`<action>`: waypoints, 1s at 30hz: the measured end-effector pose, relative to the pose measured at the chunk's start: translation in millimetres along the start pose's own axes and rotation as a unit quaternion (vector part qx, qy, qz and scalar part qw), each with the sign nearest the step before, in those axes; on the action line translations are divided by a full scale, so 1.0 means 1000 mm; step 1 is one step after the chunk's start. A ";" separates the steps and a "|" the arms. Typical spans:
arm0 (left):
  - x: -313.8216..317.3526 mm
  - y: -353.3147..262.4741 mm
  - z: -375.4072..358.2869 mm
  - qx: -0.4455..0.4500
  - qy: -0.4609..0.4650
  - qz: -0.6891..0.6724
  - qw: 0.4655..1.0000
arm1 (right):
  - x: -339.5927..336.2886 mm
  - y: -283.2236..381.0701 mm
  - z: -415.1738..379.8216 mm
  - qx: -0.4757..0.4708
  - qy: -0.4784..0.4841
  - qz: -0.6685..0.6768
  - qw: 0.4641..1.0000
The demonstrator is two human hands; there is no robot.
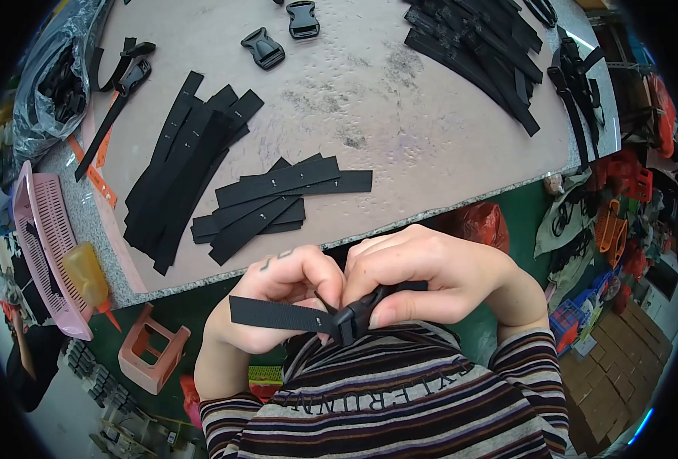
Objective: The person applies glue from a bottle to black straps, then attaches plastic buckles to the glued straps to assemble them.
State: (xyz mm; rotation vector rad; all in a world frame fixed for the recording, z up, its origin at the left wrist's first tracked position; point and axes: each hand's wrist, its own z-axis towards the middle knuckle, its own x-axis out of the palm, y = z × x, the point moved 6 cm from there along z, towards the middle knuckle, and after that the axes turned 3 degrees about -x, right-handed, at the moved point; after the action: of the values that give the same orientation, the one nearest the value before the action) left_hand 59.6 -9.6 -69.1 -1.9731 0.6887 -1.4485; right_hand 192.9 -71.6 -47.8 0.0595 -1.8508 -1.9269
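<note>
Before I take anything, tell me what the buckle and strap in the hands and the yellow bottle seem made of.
Buckle: probably hard plastic, black, slightly shiny, with moulded-looking edges.
Strap: likely synthetic webbing, matte black, with fine ribbing; exact fibre unclear.
Yellow bottle: apparently translucent plastic, smooth, as light seems to show through.

A workshop: scuffed worktable with piles of cut black straps at left and far right, loose plastic buckles at the far side, bagged parts far left.
</note>
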 end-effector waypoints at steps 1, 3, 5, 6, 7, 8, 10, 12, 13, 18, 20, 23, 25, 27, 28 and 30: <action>0.000 0.000 0.000 0.005 0.006 0.004 1.000 | 0.000 0.000 0.000 -0.002 0.002 -0.003 1.000; -0.001 0.000 -0.001 0.015 0.019 0.011 1.000 | 0.000 0.002 0.000 -0.023 0.000 -0.034 0.999; 0.002 -0.003 -0.002 0.041 -0.025 0.015 0.999 | -0.002 0.005 -0.001 -0.060 -0.007 -0.089 0.994; 0.003 -0.004 -0.004 0.054 -0.048 0.017 0.997 | -0.003 0.011 -0.003 -0.071 -0.012 -0.169 0.983; 0.002 -0.004 -0.008 0.052 -0.057 0.015 0.997 | -0.002 0.021 -0.006 -0.082 -0.017 -0.249 0.965; 0.001 -0.005 -0.012 0.051 -0.066 0.013 0.996 | 0.001 0.028 -0.009 -0.092 -0.022 -0.326 0.941; -0.002 -0.008 -0.017 0.044 -0.090 0.022 0.995 | 0.008 0.034 -0.015 -0.122 -0.049 -0.448 0.884; -0.004 -0.013 -0.019 0.034 -0.119 0.044 0.991 | 0.013 0.038 -0.017 -0.135 -0.052 -0.515 0.845; -0.003 -0.015 -0.020 0.069 -0.117 0.025 0.990 | 0.013 0.039 -0.018 -0.142 -0.054 -0.538 0.829; 0.003 -0.030 -0.029 0.186 -0.145 0.196 0.952 | 0.014 0.037 -0.020 -0.148 -0.071 -0.605 0.779; 0.008 -0.033 -0.028 0.215 -0.176 0.238 0.931 | 0.017 0.038 -0.021 -0.157 -0.089 -0.643 0.744; 0.008 -0.036 -0.026 0.234 -0.152 0.280 0.919 | 0.019 0.042 -0.024 -0.169 -0.122 -0.693 0.690; 0.009 -0.038 -0.024 0.243 -0.150 0.319 0.904 | 0.019 0.042 -0.025 -0.166 -0.138 -0.702 0.679; 0.010 -0.038 -0.023 0.247 -0.152 0.342 0.894 | 0.020 0.042 -0.027 -0.162 -0.150 -0.706 0.673; 0.010 -0.038 -0.022 0.248 -0.155 0.346 0.892 | 0.020 0.042 -0.028 -0.161 -0.152 -0.707 0.672; 0.010 -0.039 -0.022 0.246 -0.161 0.351 0.889 | 0.019 0.042 -0.029 -0.161 -0.154 -0.711 0.667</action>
State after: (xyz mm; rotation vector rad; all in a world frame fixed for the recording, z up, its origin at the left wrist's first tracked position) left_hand 44.1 6.6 -29.6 -1.3102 0.6948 -0.7291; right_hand 198.2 -104.4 -5.3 1.5775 -1.6184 -3.3743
